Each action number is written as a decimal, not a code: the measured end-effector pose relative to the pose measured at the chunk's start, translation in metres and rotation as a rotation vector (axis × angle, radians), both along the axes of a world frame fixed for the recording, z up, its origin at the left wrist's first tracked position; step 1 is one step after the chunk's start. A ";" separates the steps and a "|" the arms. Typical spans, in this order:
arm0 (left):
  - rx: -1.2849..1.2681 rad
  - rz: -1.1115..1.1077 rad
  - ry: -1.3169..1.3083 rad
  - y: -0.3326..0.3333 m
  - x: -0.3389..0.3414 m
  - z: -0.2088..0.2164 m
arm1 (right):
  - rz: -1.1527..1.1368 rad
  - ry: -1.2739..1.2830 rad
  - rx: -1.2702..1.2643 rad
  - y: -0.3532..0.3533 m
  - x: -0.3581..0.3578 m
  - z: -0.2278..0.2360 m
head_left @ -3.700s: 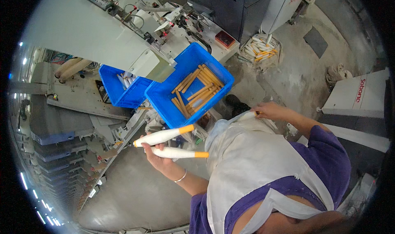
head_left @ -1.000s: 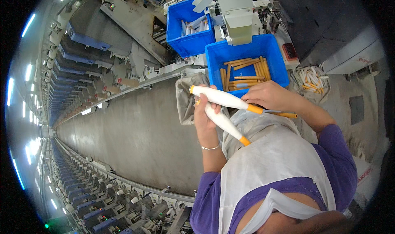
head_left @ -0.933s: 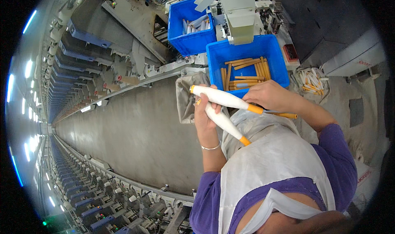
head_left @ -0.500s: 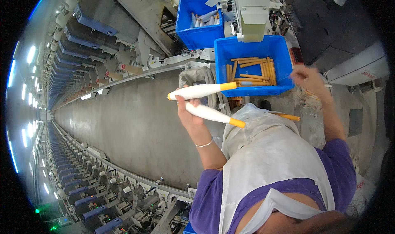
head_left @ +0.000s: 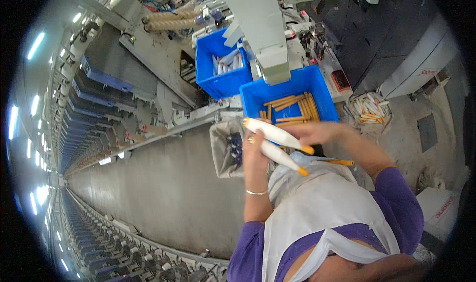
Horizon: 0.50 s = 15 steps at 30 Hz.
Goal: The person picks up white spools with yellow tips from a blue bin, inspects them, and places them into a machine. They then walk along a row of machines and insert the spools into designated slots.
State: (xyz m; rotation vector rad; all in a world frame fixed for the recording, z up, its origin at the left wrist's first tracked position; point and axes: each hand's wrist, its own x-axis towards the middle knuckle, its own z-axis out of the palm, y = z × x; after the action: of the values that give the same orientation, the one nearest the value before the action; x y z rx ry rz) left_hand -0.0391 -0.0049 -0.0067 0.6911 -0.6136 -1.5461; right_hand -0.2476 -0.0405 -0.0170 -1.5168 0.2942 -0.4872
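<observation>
A white apron is nearest, at 4 o'clock; a yellow tube juts at its edge. Just right of centre, the left hand curls its fingers around an upper white-wound bobbin and a lower white-wound bobbin. The right hand blurs at 3 o'clock, finger state unclear. Work looks unfinished: neither bobbin is set down. Beyond, a tube crate, partly filled, is at 2; a bobbin crate at 12.
</observation>
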 end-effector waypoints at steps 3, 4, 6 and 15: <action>0.069 -0.090 0.074 0.001 -0.018 -0.004 | 0.197 -0.089 0.844 0.041 0.020 -0.006; 0.132 -0.115 0.014 0.000 -0.021 -0.008 | 0.157 -0.120 1.024 0.052 0.015 -0.012; 0.246 -0.190 0.013 0.002 -0.028 -0.019 | 0.141 -0.148 1.089 0.062 0.002 -0.030; 0.355 -0.184 -0.147 -0.010 0.001 -0.053 | -0.303 0.415 0.950 -0.027 -0.141 -0.047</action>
State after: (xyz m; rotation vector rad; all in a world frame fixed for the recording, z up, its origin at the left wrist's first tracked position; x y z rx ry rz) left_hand -0.0386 -0.0153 -0.0601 1.0476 -0.5263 -1.8095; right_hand -0.3883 -0.0674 -0.0635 -0.6207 0.9420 -0.1961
